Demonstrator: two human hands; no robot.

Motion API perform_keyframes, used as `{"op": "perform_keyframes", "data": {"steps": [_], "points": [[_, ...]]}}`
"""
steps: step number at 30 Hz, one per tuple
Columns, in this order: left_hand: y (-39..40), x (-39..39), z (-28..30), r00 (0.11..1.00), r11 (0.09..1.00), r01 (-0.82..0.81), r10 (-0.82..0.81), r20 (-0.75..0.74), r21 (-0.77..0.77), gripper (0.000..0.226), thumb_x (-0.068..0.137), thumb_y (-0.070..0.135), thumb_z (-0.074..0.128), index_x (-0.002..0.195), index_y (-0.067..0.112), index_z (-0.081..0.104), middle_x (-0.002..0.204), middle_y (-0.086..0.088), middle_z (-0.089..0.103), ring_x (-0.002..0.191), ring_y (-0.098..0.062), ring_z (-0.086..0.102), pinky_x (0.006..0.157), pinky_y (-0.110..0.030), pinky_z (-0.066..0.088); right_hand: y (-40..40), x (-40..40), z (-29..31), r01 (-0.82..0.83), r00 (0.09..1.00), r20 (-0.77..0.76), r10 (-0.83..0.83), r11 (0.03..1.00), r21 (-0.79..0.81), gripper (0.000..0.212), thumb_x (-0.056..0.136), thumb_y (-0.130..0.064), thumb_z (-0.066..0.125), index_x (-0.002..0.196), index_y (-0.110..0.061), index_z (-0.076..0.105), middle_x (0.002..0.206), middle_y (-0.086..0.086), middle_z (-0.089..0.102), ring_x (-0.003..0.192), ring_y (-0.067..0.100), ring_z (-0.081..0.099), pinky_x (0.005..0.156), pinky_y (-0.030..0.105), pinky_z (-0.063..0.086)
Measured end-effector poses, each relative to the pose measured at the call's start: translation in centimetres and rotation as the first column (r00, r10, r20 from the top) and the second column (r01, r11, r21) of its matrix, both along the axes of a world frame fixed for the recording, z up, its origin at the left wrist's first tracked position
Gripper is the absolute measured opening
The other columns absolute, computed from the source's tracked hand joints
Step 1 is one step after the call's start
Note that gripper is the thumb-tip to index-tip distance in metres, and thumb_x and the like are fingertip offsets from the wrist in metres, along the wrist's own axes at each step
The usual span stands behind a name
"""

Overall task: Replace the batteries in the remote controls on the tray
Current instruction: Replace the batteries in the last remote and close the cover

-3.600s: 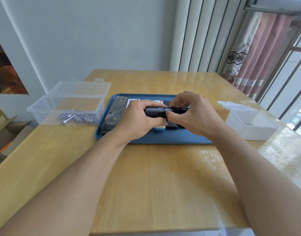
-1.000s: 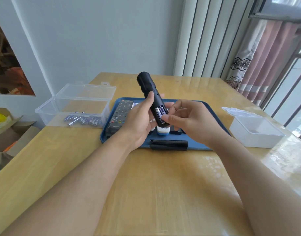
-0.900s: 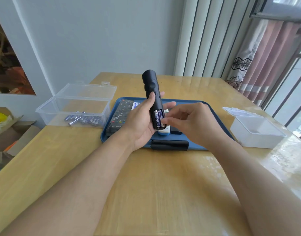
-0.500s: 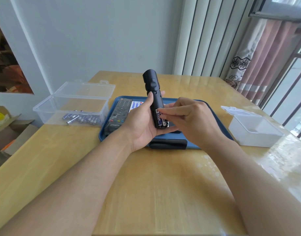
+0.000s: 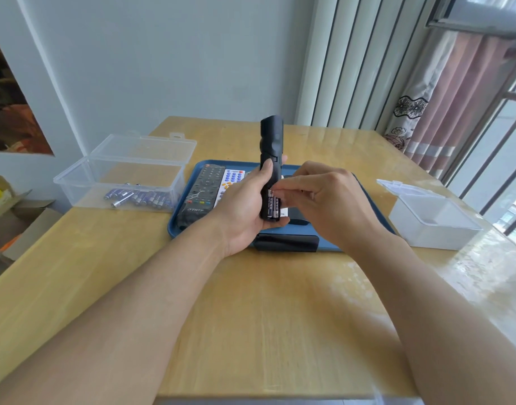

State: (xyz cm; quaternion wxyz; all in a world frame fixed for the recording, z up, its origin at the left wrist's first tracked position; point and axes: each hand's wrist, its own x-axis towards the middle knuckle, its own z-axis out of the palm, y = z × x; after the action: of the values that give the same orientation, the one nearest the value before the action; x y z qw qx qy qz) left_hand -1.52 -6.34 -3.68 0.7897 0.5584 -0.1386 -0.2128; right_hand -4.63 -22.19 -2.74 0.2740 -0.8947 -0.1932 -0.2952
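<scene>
My left hand (image 5: pixel 245 211) holds a black remote (image 5: pixel 270 147) upright above the blue tray (image 5: pixel 175 226), its open battery bay facing me. Two batteries (image 5: pixel 273 208) sit in the bay. The fingertips of my right hand (image 5: pixel 318 200) pinch the top end of the batteries. The remote's black back cover (image 5: pixel 286 242) lies across the tray's front edge. A long black remote (image 5: pixel 202 194) and a white remote with blue buttons (image 5: pixel 232 179) lie in the tray's left part.
A clear plastic box (image 5: pixel 128 173) with several blue batteries (image 5: pixel 139 197) stands left of the tray, lid open. A white box (image 5: pixel 432 220) with its lid open stands to the right. Cardboard boxes (image 5: pixel 14 217) sit on the floor at left.
The back cover came off the remote and now lies on the tray's front edge. My left hand raised the remote upright; my right fingers closed onto the batteries' top end.
</scene>
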Motion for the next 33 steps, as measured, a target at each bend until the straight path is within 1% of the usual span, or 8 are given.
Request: {"op": "perform_keyframes", "data": {"steps": [2,5,8,15,20,26,29,33], "points": [[-0.2,-0.1,0.0,1.000,1.000,0.002,-0.002,0.013,0.004,0.038,0.108,0.045,0.039,0.139,0.034,0.058,0.099,0.000,0.060,0.081,-0.015,0.057,0.074,-0.037,0.045,0.0,0.1,0.0,-0.017,0.999,-0.034,0.016,1.000,-0.005,0.013,0.093,-0.024,0.067,0.097,-0.026,0.078,0.081,-0.005,0.066,0.072,0.018,0.065,0.065,0.044,0.054],[-0.2,0.0,0.2,1.000,1.000,-0.008,0.009,0.025,-0.029,0.036,0.108,0.045,0.038,0.137,0.037,0.058,0.112,-0.006,0.061,0.091,-0.020,0.053,0.084,-0.039,0.043,0.8,-0.3,-0.3,-0.054,0.994,-0.096,0.047,0.996,-0.066,0.014,0.094,-0.017,0.065,0.092,-0.021,0.078,0.086,-0.006,0.069,0.074,0.015,0.062,0.068,0.043,0.051],[-0.1,0.1,0.2,1.000,0.997,-0.019,0.020,0.006,-0.073,0.035,0.108,0.045,0.038,0.137,0.038,0.057,0.118,-0.007,0.067,0.097,-0.022,0.059,0.090,-0.040,0.046,1.4,-0.4,-0.5,-0.012,0.996,-0.084,0.013,1.000,0.010,0.012,0.093,-0.016,0.068,0.094,-0.022,0.078,0.086,-0.013,0.071,0.075,0.011,0.061,0.070,0.031,0.050],[-0.3,-0.1,0.3,0.997,0.991,0.004,-0.014,-0.079,-0.135,0.044,0.108,0.049,0.034,0.142,0.032,0.055,0.091,0.002,0.063,0.074,-0.012,0.063,0.077,-0.037,0.048,0.5,-0.4,-0.1,0.058,0.996,0.067,-0.063,0.995,0.075,0.016,0.089,-0.016,0.070,0.100,-0.020,0.081,0.082,-0.002,0.073,0.068,0.018,0.064,0.063,0.041,0.054],[-0.1,-0.2,0.6,0.992,0.988,0.012,-0.031,-0.126,-0.155,0.046,0.108,0.051,0.031,0.142,0.031,0.054,0.120,0.000,0.069,0.097,-0.019,0.063,0.081,-0.039,0.055,0.5,-0.4,0.0,0.033,0.993,0.109,-0.037,0.999,0.039,0.017,0.089,-0.025,0.066,0.098,-0.024,0.081,0.095,-0.011,0.073,0.074,0.013,0.066,0.064,0.041,0.056],[-0.1,-0.3,0.8,0.985,0.987,-0.006,-0.022,-0.172,-0.160,0.047,0.108,0.052,0.028,0.142,0.031,0.053,0.129,-0.001,0.070,0.106,-0.021,0.066,0.082,-0.041,0.059,0.6,-0.4,0.0,0.048,0.986,0.164,-0.041,0.998,-0.037,0.016,0.089,-0.028,0.067,0.094,-0.024,0.082,0.095,-0.009,0.074,0.084,0.017,0.067,0.062,0.040,0.056],[-0.1,-0.5,0.8,0.982,0.986,-0.005,-0.026,-0.186,-0.166,0.047,0.108,0.051,0.027,0.142,0.031,0.053,0.122,0.001,0.071,0.095,-0.018,0.072,0.076,-0.038,0.060,0.6,-0.3,0.0,0.045,0.983,0.182,-0.033,0.997,-0.061,0.015,0.090,-0.025,0.068,0.095,-0.022,0.082,0.097,-0.008,0.075,0.087,0.018,0.067,0.063,0.040,0.056],[-0.1,-0.4,0.8,0.987,0.987,-0.015,-0.011,-0.161,-0.162,0.046,0.109,0.050,0.027,0.142,0.032,0.052,0.116,0.001,0.072,0.096,-0.017,0.072,0.084,-0.041,0.057,0.6,-0.4,0.0,0.058,0.976,0.215,-0.032,0.991,-0.117,0.014,0.091,-0.026,0.069,0.098,-0.025,0.081,0.100,-0.008,0.075,0.087,0.019,0.066,0.059,0.039,0.055]]}}
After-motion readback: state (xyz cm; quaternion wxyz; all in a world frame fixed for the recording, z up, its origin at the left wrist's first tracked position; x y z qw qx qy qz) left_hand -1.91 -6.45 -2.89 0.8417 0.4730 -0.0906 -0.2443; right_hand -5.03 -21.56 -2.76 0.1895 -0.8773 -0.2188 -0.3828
